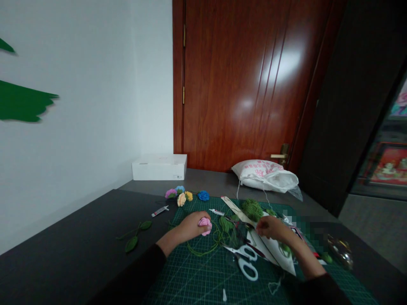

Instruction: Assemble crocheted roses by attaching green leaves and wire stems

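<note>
My left hand [193, 225] is closed around a pink crocheted flower [205, 227] above the green cutting mat [197, 277]. To the right, my right hand [270, 228] has its fingers pressed together near a ball of green yarn [252, 209]; whatever they pinch is too small to make out. Between the hands lie loose green yarn [203, 253], green leaves [226, 224] and a small tube [216, 212]. White-handled scissors [248, 269] rest on the mat below them.
Several crocheted flowers [181, 199] and a blue one [203, 195] sit at the mat's back left. A leafy stem [131, 244] and another tube [160, 211] are on the left. Behind stand a white box [159, 168] and a white sack [260, 174].
</note>
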The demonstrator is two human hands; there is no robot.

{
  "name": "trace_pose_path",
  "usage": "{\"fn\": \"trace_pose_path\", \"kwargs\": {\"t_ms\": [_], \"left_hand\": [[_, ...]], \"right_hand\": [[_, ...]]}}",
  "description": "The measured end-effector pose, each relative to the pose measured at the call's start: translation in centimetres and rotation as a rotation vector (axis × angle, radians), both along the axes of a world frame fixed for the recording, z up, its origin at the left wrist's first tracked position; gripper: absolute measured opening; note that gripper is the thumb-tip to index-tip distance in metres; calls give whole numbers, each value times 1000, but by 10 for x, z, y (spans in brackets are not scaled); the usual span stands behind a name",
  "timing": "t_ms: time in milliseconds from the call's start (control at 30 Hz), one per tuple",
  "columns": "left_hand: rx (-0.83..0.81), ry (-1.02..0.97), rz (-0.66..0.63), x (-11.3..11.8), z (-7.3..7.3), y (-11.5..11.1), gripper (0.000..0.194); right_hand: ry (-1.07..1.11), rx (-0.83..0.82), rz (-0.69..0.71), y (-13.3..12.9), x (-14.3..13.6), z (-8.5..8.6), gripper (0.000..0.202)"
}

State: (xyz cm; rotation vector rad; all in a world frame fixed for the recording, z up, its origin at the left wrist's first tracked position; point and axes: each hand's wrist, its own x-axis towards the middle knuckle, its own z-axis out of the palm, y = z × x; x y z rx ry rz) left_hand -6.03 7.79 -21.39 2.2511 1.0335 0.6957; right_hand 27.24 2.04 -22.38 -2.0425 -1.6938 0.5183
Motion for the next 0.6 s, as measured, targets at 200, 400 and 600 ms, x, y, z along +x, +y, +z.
{"fn": "trace_pose_path", "kwargs": {"t_ms": [200, 400, 600], "left_hand": [[76, 65, 68, 2, 0, -4, 25], [86, -3, 125, 3, 7, -10, 21], [35, -267, 165, 16, 18, -14, 12]], "right_hand": [[-95, -98, -22, 0, -3, -1, 27], [3, -130, -28, -1, -6, 9, 26], [369, 93, 29, -8, -22, 33, 31]]}}
